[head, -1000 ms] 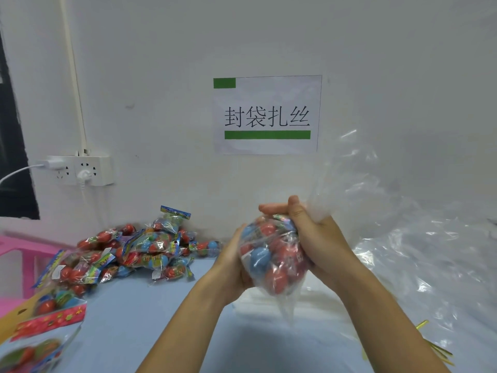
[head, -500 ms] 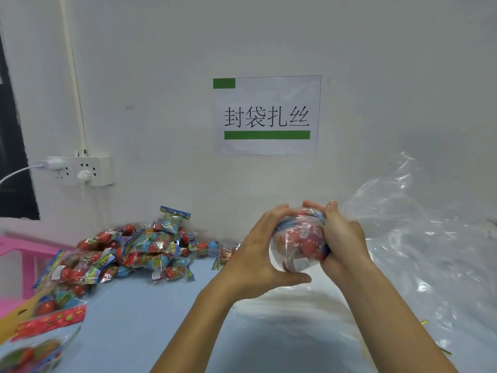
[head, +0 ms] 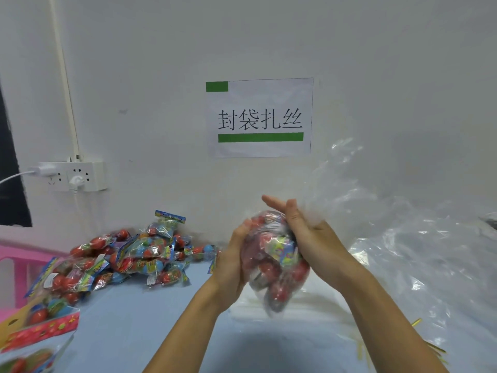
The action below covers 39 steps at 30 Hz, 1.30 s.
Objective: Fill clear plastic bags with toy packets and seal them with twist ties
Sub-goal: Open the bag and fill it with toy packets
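Your left hand (head: 233, 262) lies flat against the left side of the bag (head: 271, 265), fingers straight. If it slips, the bag can drop onto the table (head: 129, 319) and the packets can spill, because no tie is on yet. The bag is up in the air between your hands, full of red and blue toy packets. Your right hand (head: 306, 235) squeezes the neck, with some fingers sticking out. If you let go, the loose top (head: 357, 189) opens up. Ties (head: 415, 323) lie low on the right.
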Available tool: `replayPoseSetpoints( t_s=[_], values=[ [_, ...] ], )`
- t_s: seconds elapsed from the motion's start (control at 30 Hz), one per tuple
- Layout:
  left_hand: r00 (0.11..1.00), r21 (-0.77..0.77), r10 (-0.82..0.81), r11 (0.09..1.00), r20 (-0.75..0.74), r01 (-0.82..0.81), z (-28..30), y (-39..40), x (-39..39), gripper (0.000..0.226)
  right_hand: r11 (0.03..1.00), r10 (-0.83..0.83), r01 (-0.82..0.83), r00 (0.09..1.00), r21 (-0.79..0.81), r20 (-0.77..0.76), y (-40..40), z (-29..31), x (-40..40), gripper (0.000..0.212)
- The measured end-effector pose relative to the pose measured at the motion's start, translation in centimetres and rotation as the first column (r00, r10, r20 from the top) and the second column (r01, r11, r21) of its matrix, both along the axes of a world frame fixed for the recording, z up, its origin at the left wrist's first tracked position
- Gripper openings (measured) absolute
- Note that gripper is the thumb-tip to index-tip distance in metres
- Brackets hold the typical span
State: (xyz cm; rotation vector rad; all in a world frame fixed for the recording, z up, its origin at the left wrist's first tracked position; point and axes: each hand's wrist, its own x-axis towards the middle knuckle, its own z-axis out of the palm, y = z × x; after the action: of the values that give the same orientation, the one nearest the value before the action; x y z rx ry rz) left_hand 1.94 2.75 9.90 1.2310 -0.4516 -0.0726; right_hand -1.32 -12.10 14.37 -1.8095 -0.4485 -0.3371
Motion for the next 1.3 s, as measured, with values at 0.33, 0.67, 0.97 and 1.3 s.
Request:
replayPoseSetpoints(
  t_s=[0.33, 0.67, 0.97, 1.3],
  values=[
    [0.947, 0.022, 0.026, 1.000, -0.319, -0.020, 0.3, -0.6, 1.3, 0.061, 0.983, -0.098, 0.097, 0.995, 0.157, -0.007, 0.5, -0.6, 1.1, 0.050],
    [0.887, 0.419, -0.087, 0.899, 0.453, -0.126, -1.1, -0.1, 1.2, 0.115, 0.806, -0.242, 0.338, 0.937, 0.486, -0.250, -1.0, -0.4, 2.5, 0.052],
    [0.943, 0.167, -0.001, 0.984, 0.332, -0.058, -0.1, 0.6, 0.7, 0.058, 0.966, -0.109, 0.138, 0.984, 0.218, -0.142, -0.9, 0.4, 0.9, 0.045],
    [0.939, -0.191, -0.268, 0.955, -0.216, 0.228, -0.5, 0.2, 1.1, 0.062, 0.999, 0.038, -0.037, 0.993, -0.015, 0.115, 1.2, 0.2, -0.4, 0.045]
  ],
)
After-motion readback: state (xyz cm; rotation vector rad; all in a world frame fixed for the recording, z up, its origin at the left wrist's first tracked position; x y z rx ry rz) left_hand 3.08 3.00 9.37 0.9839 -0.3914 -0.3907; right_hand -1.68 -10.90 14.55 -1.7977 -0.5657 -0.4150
